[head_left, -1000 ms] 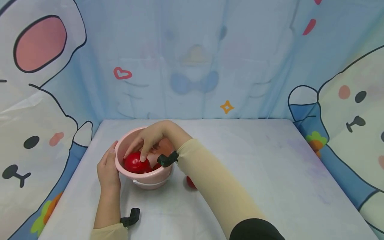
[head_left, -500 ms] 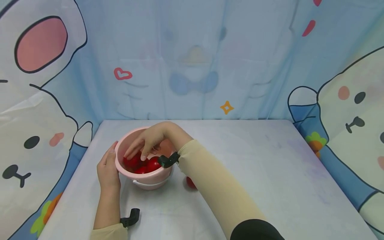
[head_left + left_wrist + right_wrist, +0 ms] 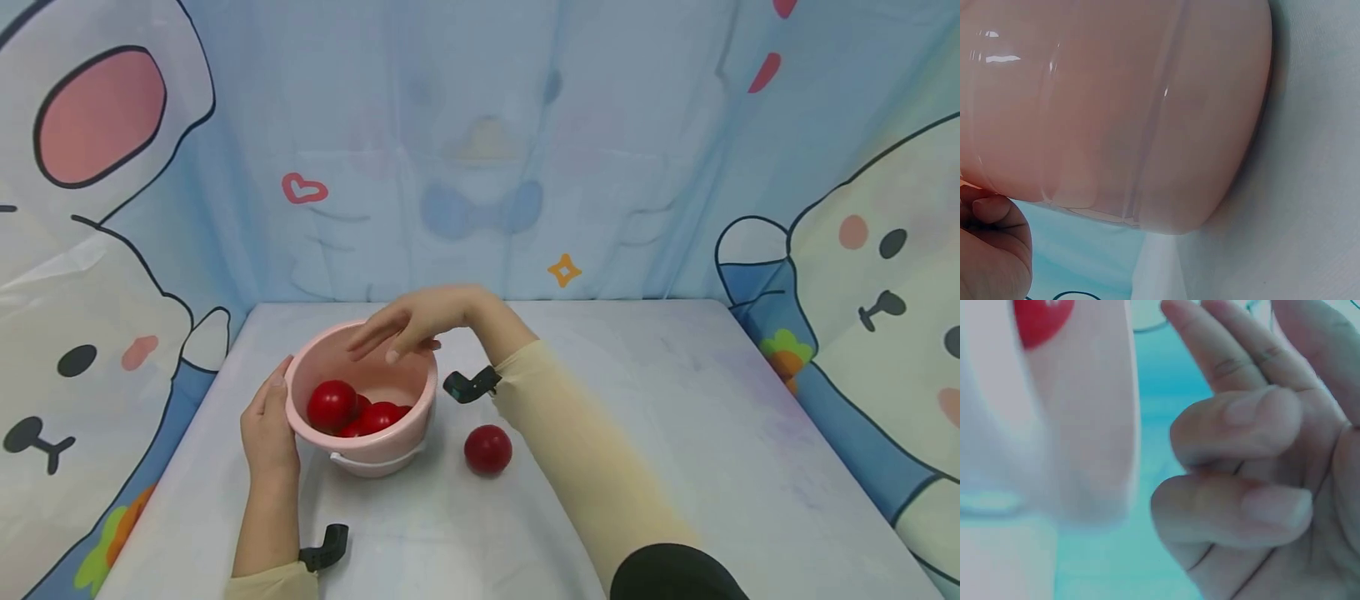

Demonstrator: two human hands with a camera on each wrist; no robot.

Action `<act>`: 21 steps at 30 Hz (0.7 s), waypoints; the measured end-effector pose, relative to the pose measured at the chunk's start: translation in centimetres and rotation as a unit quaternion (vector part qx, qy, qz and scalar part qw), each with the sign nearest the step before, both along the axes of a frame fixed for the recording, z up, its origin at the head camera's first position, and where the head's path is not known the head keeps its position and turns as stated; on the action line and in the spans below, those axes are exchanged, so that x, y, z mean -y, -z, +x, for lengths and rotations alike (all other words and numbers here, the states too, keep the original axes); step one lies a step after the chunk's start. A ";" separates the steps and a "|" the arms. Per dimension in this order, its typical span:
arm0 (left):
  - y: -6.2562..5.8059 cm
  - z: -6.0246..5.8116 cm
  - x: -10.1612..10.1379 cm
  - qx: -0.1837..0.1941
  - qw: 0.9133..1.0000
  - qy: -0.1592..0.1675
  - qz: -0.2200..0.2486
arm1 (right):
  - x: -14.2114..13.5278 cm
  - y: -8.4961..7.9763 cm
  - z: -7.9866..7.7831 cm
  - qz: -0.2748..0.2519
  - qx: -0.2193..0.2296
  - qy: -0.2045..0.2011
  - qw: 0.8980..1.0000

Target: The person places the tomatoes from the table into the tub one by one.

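Note:
A pink bucket (image 3: 390,383) with a white handle stands at the left of the table, several shiny red balls (image 3: 332,406) lying inside. My left hand (image 3: 268,425) holds its left rim; in the left wrist view, curled fingers (image 3: 999,212) show at the bucket's edge. Over the far right part of the opening hovers my right hand (image 3: 420,321), holding nothing. The right wrist view shows two of its fingers bent and two extended, apart from the bucket wall (image 3: 1091,425). Another red ball (image 3: 487,450) sits on the table, right of the bucket.
A white cloth covers the table (image 3: 637,450). Behind it hangs a light blue curtain (image 3: 480,108) with cartoon animals. Black wrist mounts (image 3: 472,385) are strapped to both wrists.
My right hand let go of a red ball inside the bucket, then rose and moved right. The ball on the table, partly covered by the sleeve before, is now fully visible. My left hand stayed put.

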State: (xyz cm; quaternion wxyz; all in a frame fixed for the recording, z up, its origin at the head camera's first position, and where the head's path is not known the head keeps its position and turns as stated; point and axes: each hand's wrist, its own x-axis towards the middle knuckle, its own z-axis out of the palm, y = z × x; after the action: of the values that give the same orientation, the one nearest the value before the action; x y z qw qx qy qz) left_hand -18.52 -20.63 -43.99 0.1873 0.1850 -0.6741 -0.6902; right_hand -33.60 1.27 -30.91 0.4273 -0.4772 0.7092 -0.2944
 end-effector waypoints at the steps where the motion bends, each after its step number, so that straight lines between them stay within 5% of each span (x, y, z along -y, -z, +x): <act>1: 0.0 0.0 0.0 0.000 1.000 -0.001 0.000 | -0.9 -0.1 0.0 -0.009 -0.001 0.007 1.000; 11: 0.1 -0.2 0.0 -0.003 1.000 -0.002 -0.006 | -12.0 1.0 0.9 -0.084 -0.040 0.074 0.993; 21: 0.1 -0.5 0.4 -0.012 1.000 -0.002 0.002 | -18.9 9.6 4.4 -0.079 -0.011 0.147 0.986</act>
State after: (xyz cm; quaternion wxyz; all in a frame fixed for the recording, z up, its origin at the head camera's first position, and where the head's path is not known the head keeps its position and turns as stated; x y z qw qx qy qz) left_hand -19.01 -21.03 -44.13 0.1959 0.1784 -0.6702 -0.6933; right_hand -29.20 20.18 -40.47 0.3325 -0.4028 0.7510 -0.4039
